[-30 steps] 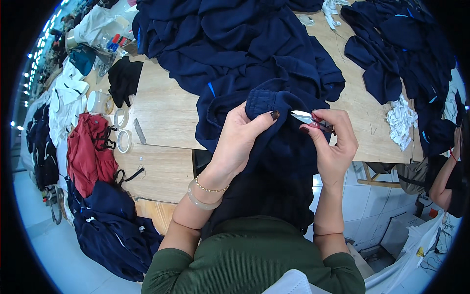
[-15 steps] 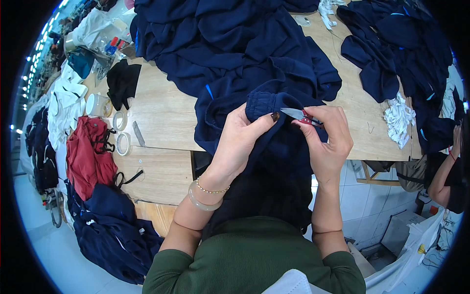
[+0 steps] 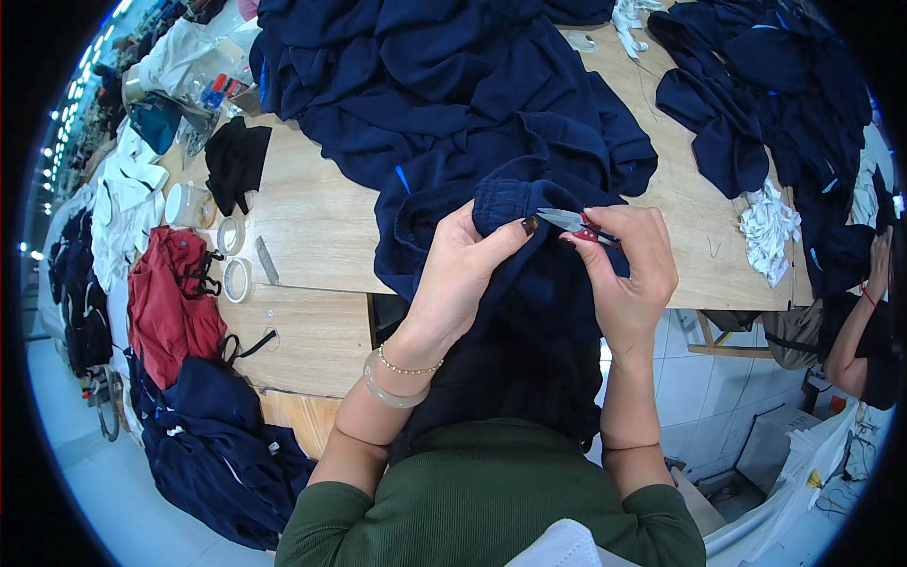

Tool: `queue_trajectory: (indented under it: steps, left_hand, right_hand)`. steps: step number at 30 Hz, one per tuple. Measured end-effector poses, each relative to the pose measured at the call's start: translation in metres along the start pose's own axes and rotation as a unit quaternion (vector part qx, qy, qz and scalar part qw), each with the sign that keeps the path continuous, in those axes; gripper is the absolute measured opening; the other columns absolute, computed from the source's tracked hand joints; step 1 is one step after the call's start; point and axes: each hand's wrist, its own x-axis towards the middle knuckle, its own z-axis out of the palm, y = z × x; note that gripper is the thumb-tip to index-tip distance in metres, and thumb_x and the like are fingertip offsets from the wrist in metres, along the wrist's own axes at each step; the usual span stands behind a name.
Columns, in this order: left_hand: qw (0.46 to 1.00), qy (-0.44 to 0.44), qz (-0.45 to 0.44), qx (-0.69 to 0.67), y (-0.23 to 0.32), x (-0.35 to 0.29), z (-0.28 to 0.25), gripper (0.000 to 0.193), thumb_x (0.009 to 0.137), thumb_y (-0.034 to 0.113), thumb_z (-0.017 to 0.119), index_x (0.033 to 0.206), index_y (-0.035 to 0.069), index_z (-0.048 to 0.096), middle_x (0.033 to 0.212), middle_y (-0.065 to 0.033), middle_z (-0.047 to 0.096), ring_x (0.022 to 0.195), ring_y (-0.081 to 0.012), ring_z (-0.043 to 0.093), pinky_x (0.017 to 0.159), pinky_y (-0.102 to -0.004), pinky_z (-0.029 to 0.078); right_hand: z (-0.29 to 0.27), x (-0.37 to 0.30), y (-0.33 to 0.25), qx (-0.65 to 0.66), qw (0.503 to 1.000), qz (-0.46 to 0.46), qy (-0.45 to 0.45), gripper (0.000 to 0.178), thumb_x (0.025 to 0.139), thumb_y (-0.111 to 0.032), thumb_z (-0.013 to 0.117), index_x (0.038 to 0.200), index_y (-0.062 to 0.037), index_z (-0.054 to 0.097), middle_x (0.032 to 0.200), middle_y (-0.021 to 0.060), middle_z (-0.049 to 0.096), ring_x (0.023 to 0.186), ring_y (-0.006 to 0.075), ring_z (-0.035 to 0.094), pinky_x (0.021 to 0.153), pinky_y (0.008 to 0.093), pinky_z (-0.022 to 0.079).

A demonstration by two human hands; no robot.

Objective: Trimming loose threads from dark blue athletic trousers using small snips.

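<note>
My left hand (image 3: 460,269) is closed on the gathered elastic waistband of a navy garment (image 3: 503,200), its thumb lying along the edge of the fabric. Between the thumb and fingers of my right hand (image 3: 631,274) is a pair of small thread snips (image 3: 565,220) with red grips and silver blades. The blades point left, their tips just right of my left thumb and close to the waistband. The rest of the garment hangs over the table's near edge toward my lap. Whether a thread lies between the blades is too small to tell.
A big heap of navy fabric (image 3: 444,85) covers the far table, with more navy pieces (image 3: 746,104) at right. Tape rolls (image 3: 237,279), a red garment (image 3: 175,302) and a black cloth (image 3: 236,161) lie left. White scraps (image 3: 770,233) lie right, near another person's arm (image 3: 860,321).
My right hand and the snips have shifted very slightly left, and the blades look a little more spread. My left hand keeps its hold on the waistband.
</note>
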Motion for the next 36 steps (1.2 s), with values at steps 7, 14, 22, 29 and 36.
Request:
queue_trajectory:
  steps: [7,14,22,29,36]
  left_hand:
    - [1.0,-0.004,-0.003,0.001,-0.001,0.001,-0.001,0.016,0.088,0.0,0.057,0.103,-0.004,0.062,0.098,-0.0048,0.067,0.085,-0.009,0.062,0.082,-0.0225,0.049]
    - [0.998,-0.009,0.0,0.056,-0.001,0.001,-0.005,0.019,0.087,0.001,0.06,0.105,-0.004,0.062,0.097,-0.0044,0.067,0.084,-0.008,0.061,0.081,-0.0218,0.049]
    - [0.976,-0.043,0.012,0.215,-0.01,0.004,-0.017,0.021,0.086,0.003,0.064,0.105,-0.003,0.062,0.093,-0.0003,0.065,0.082,-0.0044,0.056,0.077,-0.0198,0.047]
    - [0.967,-0.07,0.005,0.245,-0.004,0.003,-0.014,0.02,0.085,0.008,0.064,0.101,-0.003,0.063,0.085,0.0,0.064,0.078,-0.005,0.054,0.074,-0.0215,0.048]
    - [0.959,-0.076,0.017,0.274,0.007,0.002,-0.022,0.018,0.083,0.008,0.068,0.098,-0.003,0.063,0.088,0.0014,0.065,0.08,-0.0041,0.055,0.072,-0.0211,0.048]
  right_hand:
    - [0.0,0.0,0.002,-0.018,1.0,-0.023,-0.005,0.023,0.068,-0.003,0.079,0.087,-0.0024,0.067,0.081,0.0082,0.065,0.073,0.022,0.058,0.063,0.0301,0.046]
    - [0.001,-0.002,0.004,0.008,1.0,0.013,-0.016,0.023,0.07,-0.003,0.078,0.089,-0.0023,0.066,0.085,0.008,0.065,0.073,0.0196,0.059,0.063,0.0277,0.045]
    - [0.006,0.009,0.0,0.171,0.967,0.105,-0.157,0.027,0.074,0.005,0.067,0.101,-0.0025,0.067,0.08,0.0074,0.06,0.07,0.0125,0.059,0.062,0.0216,0.044]
    - [0.018,0.007,0.011,0.344,0.912,0.218,-0.045,0.004,0.088,0.002,0.061,0.088,0.0044,0.065,0.081,0.005,0.063,0.077,0.0108,0.061,0.074,0.0218,0.049]
    - [-0.005,0.014,0.046,0.307,0.899,0.296,0.097,0.009,0.091,-0.008,0.063,0.088,0.0002,0.065,0.079,0.0024,0.061,0.065,0.004,0.044,0.065,0.0191,0.04]
